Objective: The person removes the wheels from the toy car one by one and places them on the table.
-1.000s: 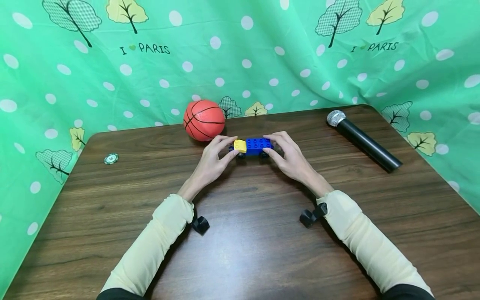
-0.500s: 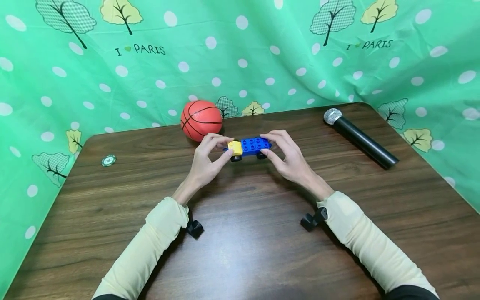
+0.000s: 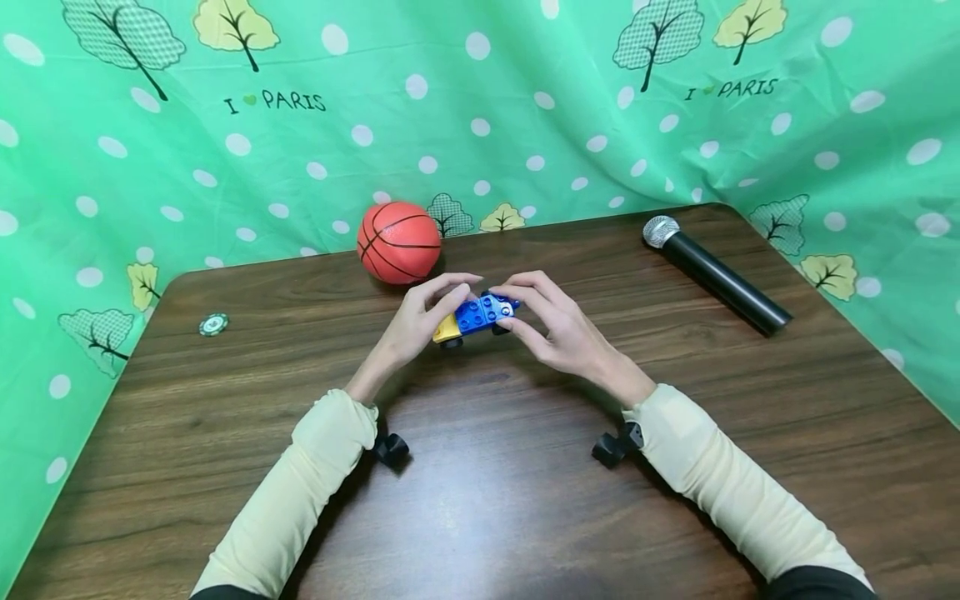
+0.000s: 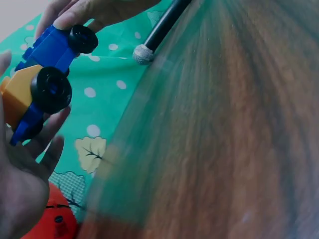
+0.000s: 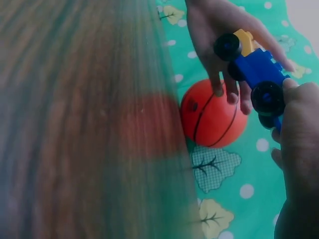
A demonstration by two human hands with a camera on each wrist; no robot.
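Note:
A blue toy brick car (image 3: 480, 314) with a yellow front block and black wheels is lifted off the wooden table (image 3: 480, 467), tilted with its yellow end lower. My left hand (image 3: 422, 321) holds its yellow end and my right hand (image 3: 546, 325) holds its blue end. The left wrist view shows the blue toy brick car (image 4: 40, 82) from below, with two black wheels and my left hand (image 4: 20, 184) under it. In the right wrist view the blue toy brick car (image 5: 251, 69) hangs between my left hand (image 5: 219, 35) and my right hand (image 5: 299, 149).
An orange mini basketball (image 3: 399, 242) sits behind the hands near the table's back edge. A black microphone (image 3: 716, 273) lies at the back right. A small green disc (image 3: 213, 323) lies at the left. A green dotted cloth (image 3: 480, 108) hangs behind.
Both hands have lifted the car off the table, brought it slightly nearer and tilted it, the yellow end dropping.

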